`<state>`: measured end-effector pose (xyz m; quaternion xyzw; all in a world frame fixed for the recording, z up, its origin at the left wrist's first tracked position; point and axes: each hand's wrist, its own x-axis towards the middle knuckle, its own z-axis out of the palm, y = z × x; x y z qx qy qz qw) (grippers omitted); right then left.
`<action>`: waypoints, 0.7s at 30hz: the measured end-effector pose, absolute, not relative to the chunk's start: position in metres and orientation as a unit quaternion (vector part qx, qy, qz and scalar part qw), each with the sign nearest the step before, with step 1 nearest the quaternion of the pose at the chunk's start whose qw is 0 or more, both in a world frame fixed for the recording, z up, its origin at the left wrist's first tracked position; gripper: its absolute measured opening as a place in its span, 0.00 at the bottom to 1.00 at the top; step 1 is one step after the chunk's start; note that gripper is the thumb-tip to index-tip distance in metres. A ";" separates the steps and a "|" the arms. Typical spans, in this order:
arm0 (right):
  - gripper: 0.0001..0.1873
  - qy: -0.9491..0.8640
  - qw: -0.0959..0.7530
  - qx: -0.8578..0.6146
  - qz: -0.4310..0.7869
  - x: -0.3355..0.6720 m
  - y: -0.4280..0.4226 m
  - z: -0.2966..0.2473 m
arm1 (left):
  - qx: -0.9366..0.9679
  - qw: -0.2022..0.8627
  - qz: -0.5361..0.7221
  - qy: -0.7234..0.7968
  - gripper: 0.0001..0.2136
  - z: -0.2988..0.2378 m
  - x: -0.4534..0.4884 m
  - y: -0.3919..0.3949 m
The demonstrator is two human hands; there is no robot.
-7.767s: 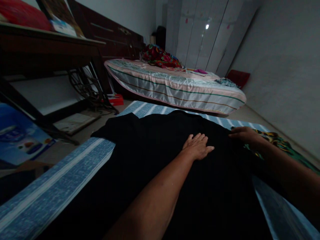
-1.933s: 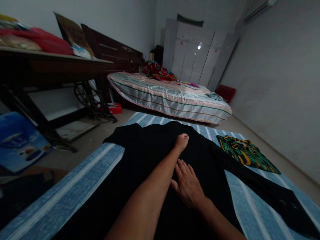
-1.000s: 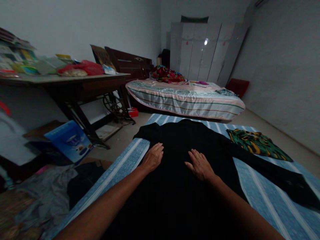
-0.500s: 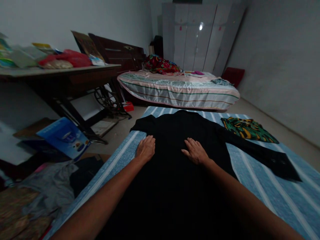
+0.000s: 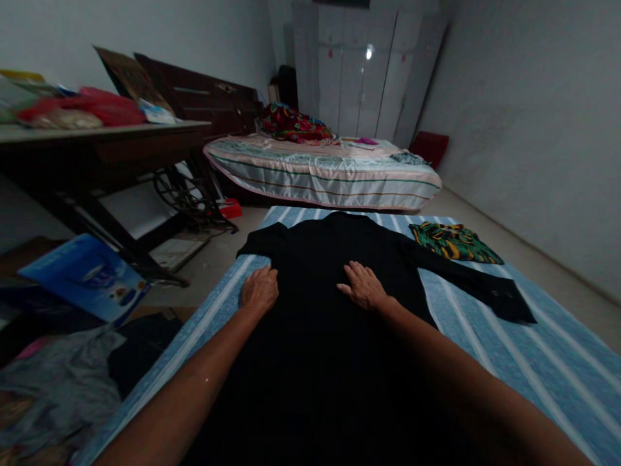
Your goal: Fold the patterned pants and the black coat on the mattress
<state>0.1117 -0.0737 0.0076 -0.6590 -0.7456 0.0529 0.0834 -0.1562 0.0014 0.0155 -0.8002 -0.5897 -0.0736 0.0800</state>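
A black long-sleeved garment lies spread flat on a blue striped sheet on the floor. My left hand rests at the garment's left edge, fingers curled down over the fabric. My right hand lies flat and open on the middle of the garment. One black sleeve stretches out to the right. A green and yellow patterned cloth lies on the sheet beyond that sleeve.
A mattress with a striped cover lies beyond the sheet. A dark table with clutter stands on the left above a treadle frame. A blue box and a cloth pile sit at the near left. White wardrobes stand at the back.
Both hands have slid toward me along the garment and stay pressed on it. Earlier the right hand left the sleeve at the right and came to the middle.
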 end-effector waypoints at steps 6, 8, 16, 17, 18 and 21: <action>0.39 -0.759 0.136 -0.636 0.033 0.079 -0.110 0.023 | -0.795 0.069 -0.080 -0.597 0.16 0.018 -0.158 0.003; 0.39 -0.766 0.138 -0.626 0.048 0.069 -0.126 0.023 | -0.796 0.068 -0.082 -0.596 0.17 0.017 -0.159 0.003; 0.40 -0.753 0.105 -0.634 0.145 0.055 -0.163 0.023 | -0.811 0.082 -0.084 -0.574 0.17 0.015 -0.162 -0.001; 0.40 -0.753 0.109 -0.633 0.144 0.052 -0.168 0.025 | -0.812 0.085 -0.085 -0.571 0.17 0.016 -0.162 -0.004; 0.39 -0.756 0.116 -0.630 0.139 0.049 -0.173 0.027 | -0.814 0.089 -0.088 -0.568 0.16 0.017 -0.162 -0.008; 0.38 -0.770 0.133 -0.612 0.123 0.037 -0.199 0.029 | -0.828 0.098 -0.093 -0.544 0.16 0.021 -0.161 -0.027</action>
